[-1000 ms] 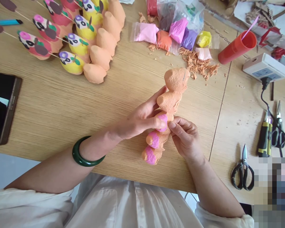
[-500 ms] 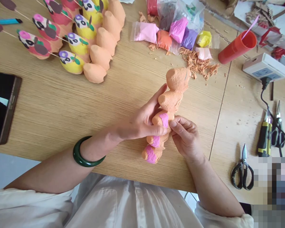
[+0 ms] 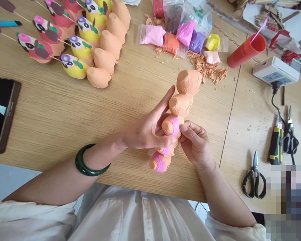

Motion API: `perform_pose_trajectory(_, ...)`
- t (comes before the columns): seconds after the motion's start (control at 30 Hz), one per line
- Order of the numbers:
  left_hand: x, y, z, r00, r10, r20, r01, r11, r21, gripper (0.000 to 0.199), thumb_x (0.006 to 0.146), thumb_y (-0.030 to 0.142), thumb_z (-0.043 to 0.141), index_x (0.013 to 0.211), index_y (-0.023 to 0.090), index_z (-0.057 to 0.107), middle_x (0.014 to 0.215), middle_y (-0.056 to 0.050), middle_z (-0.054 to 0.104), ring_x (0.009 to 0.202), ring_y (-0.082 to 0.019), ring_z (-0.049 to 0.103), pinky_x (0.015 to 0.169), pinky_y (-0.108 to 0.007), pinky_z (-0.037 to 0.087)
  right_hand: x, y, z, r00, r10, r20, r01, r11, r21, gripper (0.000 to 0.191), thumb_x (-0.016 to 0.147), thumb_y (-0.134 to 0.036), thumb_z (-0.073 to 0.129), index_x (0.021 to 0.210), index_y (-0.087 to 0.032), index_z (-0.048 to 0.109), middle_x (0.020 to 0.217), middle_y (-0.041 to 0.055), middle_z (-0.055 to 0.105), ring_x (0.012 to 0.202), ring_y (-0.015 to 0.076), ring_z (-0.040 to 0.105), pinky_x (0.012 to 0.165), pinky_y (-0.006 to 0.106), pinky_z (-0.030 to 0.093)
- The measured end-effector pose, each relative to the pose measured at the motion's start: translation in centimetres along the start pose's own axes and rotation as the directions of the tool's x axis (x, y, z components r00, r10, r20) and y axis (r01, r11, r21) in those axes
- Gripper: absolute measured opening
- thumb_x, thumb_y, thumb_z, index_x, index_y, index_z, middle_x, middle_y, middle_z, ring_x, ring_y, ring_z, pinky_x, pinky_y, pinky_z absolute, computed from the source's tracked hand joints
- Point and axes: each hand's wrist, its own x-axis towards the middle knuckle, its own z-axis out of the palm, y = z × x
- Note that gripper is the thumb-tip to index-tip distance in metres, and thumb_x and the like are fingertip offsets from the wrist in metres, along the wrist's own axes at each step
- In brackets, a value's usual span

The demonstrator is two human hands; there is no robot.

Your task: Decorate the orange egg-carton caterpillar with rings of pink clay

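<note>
2 hands (image 3: pixel 146 132) (image 3: pixel 195 144) hold 5 joined orange pulp cups (image 3: pixel 181 104), 3 part-pink.

White button-front shirt (image 3: pixel 150 214), patch pocket (image 3: pixel 102 217), sleeves (image 3: pixel 32 219) bunched near elbows; glossy dark green bangle (image 3: pixel 86 170) above left hand (image 3: pixel 146 129).

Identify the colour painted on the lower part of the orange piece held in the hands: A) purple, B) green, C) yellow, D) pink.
D. The left hand and right hand hold the orange segmented piece, and pink patches cover its lower segments, while its top two segments are bare orange.
</note>
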Motion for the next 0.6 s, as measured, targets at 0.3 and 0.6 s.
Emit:
perform_pose_trajectory(0.3,0.12,-0.62,-0.20,0.996,0.087,0.015,-0.088,0.965,0.248,0.106,0.084,0.030,0.089,0.174,0.048,0.034,0.162,0.000,0.061,0.157,-0.033,0.054,0.125,-0.041,0.051,0.31,0.03,-0.09,1.000,-0.002,0.004,0.002,1.000,-0.011,0.043,0.076,-0.058,0.097,0.069,-0.024,0.072,0.066,-0.0025,0.065,0.060,0.0126,0.052,0.061,0.029,0.049)
perform_pose_trajectory(0.6,0.09,-0.18,-0.16,0.993,0.115,-0.020,-0.106,0.962,0.252,0.096,0.082,0.028,0.090,0.167,0.046,0.049,0.178,0.007,0.047,0.172,-0.032,0.032,0.136,-0.040,0.039,0.46,0.20,-0.73,0.999,0.018,-0.027,-0.016,0.999,0.052,0.035,0.076,-0.053,0.098,0.074,-0.024,0.079,0.068,-0.0019,0.069,0.061,0.0121,0.057,0.060,0.027,0.051)
